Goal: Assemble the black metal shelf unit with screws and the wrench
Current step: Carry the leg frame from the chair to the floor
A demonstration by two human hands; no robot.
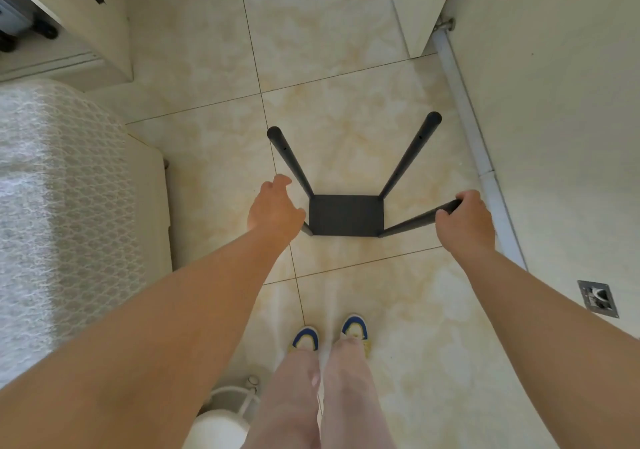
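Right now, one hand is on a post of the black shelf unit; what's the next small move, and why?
Probably close the left hand round the near-left post. The right hand already grips the near-right post, while the left sits open over its corner, hiding most of that post. The black shelf unit stands on the tiled floor, so a two-handed hold should steady it.

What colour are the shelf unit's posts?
Black, matching the shelf panel; the posts show clearly in the head view.
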